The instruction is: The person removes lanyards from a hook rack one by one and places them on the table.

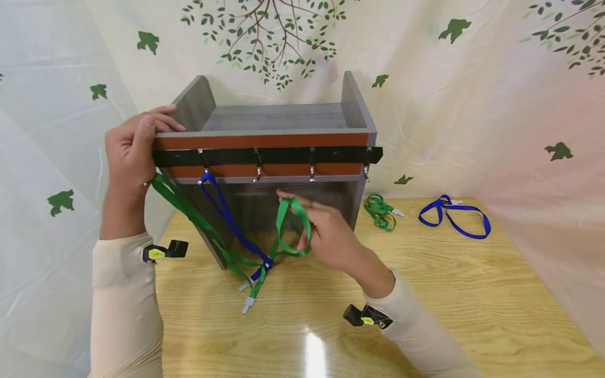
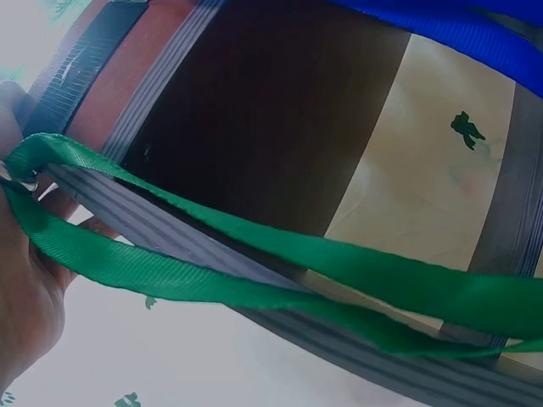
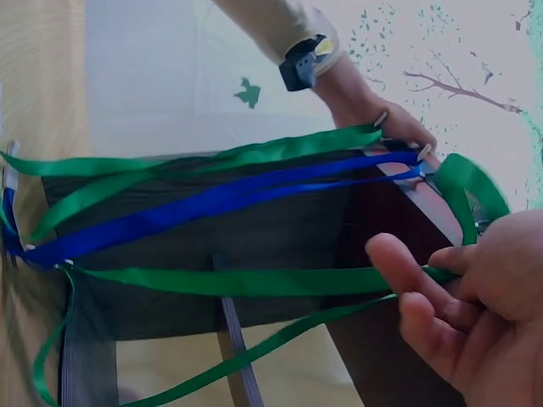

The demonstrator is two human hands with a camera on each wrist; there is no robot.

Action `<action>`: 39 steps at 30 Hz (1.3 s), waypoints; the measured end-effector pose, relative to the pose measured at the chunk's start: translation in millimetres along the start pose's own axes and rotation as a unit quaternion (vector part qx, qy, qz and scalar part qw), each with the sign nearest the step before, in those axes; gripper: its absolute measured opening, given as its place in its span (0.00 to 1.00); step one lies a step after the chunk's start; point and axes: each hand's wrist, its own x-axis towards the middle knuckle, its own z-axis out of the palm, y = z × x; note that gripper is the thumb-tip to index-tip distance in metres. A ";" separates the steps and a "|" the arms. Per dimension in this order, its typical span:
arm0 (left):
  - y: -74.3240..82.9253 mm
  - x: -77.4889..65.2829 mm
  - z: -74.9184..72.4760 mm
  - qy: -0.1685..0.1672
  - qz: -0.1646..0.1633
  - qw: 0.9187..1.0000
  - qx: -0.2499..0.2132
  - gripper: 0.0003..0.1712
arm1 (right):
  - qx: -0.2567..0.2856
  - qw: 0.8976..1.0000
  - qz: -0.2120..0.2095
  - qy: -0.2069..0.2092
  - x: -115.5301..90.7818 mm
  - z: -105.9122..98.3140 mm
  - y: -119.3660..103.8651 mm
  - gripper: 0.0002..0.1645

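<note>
My left hand (image 1: 132, 144) grips the upper left corner of a grey wooden shelf (image 1: 279, 116), fingers over its side panel. A black hook rail (image 1: 283, 156) with several metal hooks runs across the shelf's brown front. One green lanyard (image 1: 184, 205) hangs from the leftmost hook, beside my left wrist. From the neighbouring hook hangs a blue lanyard (image 1: 227, 215). Below the rail's middle, my right hand (image 1: 331, 231) pinches another green lanyard (image 3: 254, 281), its loop spread upright at the fingertips. The lower ends of these lanyards gather near the table, with grey clips (image 1: 248, 303) showing.
On the wooden table (image 1: 454, 294), right of the shelf, lie a bundled green lanyard (image 1: 378, 212) and a looped blue lanyard (image 1: 468, 207). A pale curtain (image 1: 420, 105) with leaf prints stands behind and at the sides.
</note>
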 end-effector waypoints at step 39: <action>4.0 -0.8 0.6 0.002 -0.009 1.000 0.009 0.24 | 0.351 0.925 0.143 0.005 -19.0 -13.6 -1.4 0.22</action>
